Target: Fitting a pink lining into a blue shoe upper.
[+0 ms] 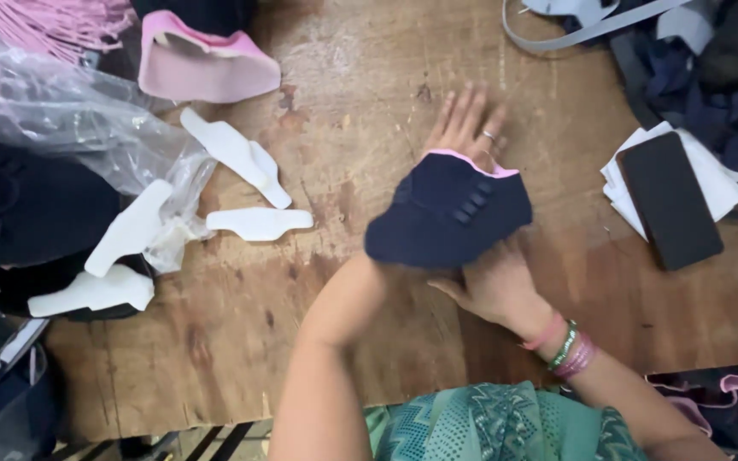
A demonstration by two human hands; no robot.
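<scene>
**Navy shoe piece sitting over my left hand, right hand working its lower edge**

I'm looking down at a worn wooden tabletop point(343, 341). My left hand point(467, 124) is lying flat with fingers spread, poking out past the pink-edged rim of a navy shoe piece point(446, 218) that is draped over it; the palm is hidden underneath. My right hand point(493, 286) is pressing against the lower right edge of the piece. I cannot tell whether its fingers are pinching the fabric, since they are tucked under it.

Progress, as I'm judging it: one navy piece is in hand, mid-handling. White flat inserts point(254, 224) are still lying loose at left, four or so, some resting on a dark pile point(19, 213), so I'm reading more as left. A pink and dark shoe piece point(202, 64) is waiting at top left.

Packaging and labels:
- Clear crumpled plastic bag point(70, 119) at left, partly over the dark pile, touching the inserts.
- Stack of white paper slips point(711, 175) at right, with a black flat rectangle point(668, 201) lying on top. No print readable.
- Grey strap point(587, 32) looping at top right beside dark blue fabric point(711, 94).
- Pink strips point(53, 21) in the top left corner.
</scene>
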